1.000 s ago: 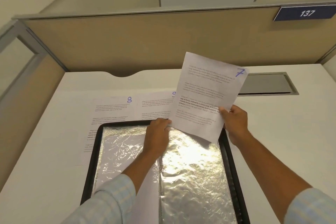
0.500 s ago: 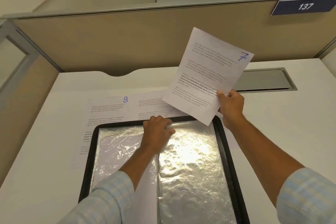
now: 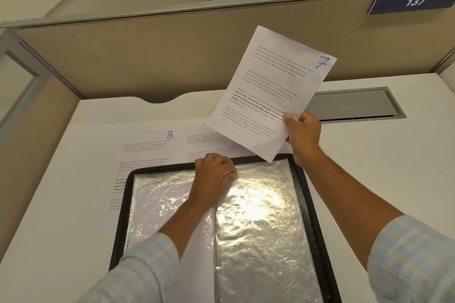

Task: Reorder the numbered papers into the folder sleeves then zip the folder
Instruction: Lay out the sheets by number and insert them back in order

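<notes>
An open black-edged folder [image 3: 310, 204] with shiny clear sleeves lies on the white desk before me. My right hand [image 3: 304, 136] pinches the lower right edge of the paper marked 7 [image 3: 268, 91] and holds it tilted in the air above the folder's far right corner. My left hand [image 3: 216, 177] rests with curled fingers on the top edge of the sleeves near the folder's spine. Beyond the folder lie the paper marked 8 [image 3: 145, 147] and another printed sheet [image 3: 206, 142], both partly under the folder; that sheet's number is hidden by paper 7.
A tan partition wall [image 3: 147, 56] closes the desk at the back, with a blue plate reading 137 [image 3: 413, 2]. A grey cable hatch [image 3: 354, 104] is set into the desk at the back right. A glass side panel [image 3: 17, 76] stands at the left.
My right hand has lifted paper 7 up and away from the folder, toward the back right. My left hand let go of the paper's edge and settled on the sleeve's top edge.
</notes>
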Tool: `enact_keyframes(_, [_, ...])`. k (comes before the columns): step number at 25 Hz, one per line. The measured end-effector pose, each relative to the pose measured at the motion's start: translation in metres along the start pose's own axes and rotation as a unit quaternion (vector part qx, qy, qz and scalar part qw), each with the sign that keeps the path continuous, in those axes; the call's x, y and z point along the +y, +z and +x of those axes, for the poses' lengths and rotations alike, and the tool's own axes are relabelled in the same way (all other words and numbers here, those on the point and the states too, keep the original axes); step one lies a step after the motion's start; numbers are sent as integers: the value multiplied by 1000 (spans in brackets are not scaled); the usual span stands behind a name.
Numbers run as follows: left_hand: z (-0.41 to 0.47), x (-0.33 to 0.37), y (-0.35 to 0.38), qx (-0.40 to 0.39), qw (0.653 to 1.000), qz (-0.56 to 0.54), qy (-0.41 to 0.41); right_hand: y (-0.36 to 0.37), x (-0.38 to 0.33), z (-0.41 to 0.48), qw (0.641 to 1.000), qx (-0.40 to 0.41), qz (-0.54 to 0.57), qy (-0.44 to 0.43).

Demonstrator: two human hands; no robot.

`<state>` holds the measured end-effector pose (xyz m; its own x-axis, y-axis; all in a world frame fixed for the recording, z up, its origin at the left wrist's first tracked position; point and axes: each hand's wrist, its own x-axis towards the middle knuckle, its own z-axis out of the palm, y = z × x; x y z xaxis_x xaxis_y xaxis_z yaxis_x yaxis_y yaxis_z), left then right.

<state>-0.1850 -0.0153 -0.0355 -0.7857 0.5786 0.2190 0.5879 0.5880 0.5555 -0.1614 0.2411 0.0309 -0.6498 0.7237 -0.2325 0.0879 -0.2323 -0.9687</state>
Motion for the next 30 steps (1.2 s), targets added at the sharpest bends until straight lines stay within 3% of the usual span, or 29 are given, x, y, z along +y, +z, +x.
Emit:
enact_keyframes(9, [-4, 3, 5, -40, 999, 27, 18, 16, 10, -1, 998, -57, -40, -9])
enact_keyframes(22, [-3, 9, 5, 2, 997, 56, 62, 9, 13, 6, 999, -32, -35, -24])
enact_keyframes(30, [-2, 13, 2, -49, 999, 19, 7, 14, 14, -2, 997, -59, -38, -21])
